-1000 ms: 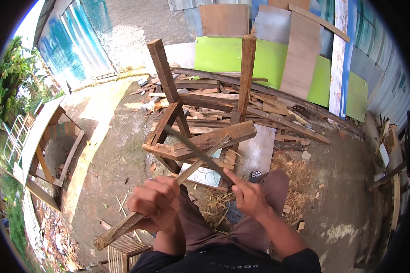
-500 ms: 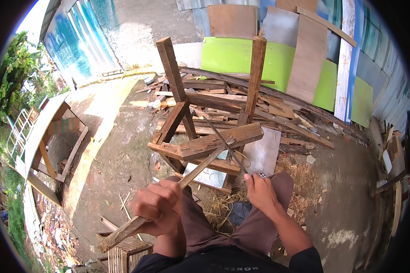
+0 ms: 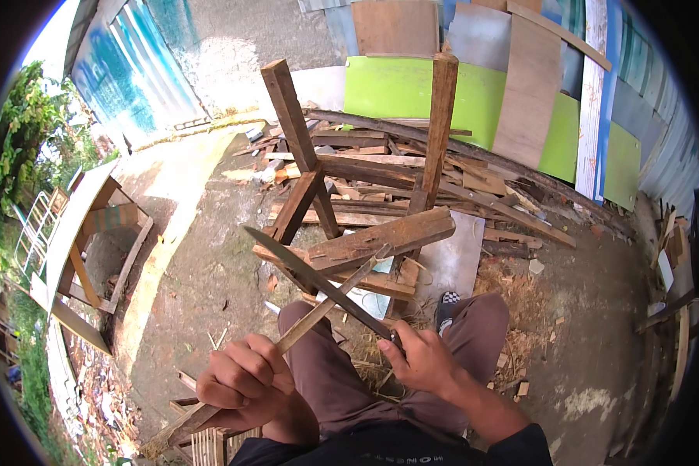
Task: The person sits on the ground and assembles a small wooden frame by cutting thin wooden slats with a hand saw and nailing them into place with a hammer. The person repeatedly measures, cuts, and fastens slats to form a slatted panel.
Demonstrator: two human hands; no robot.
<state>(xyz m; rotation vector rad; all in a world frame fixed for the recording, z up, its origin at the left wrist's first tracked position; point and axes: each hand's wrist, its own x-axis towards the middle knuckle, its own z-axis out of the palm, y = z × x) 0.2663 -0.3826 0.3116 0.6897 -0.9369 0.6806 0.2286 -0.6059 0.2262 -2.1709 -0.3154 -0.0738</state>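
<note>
My left hand grips a long thin wooden stick that slants up to the right, its tip resting against a thick wooden beam. My right hand holds the handle of a long dark knife blade that points up to the left and crosses the stick at its upper half. The beam lies across a rough frame of two upright wooden posts, a left post and a right post. My knees in brown trousers are below the stick.
A heap of scrap planks lies behind the frame, with green and brown boards leaning on a wall. A wooden box frame stands at the left. Wood shavings litter the ground by my right leg.
The knife was raised off the beam, then brought back down across the stick, its tip now pointing up left. My left hand and the stick stayed almost still.
</note>
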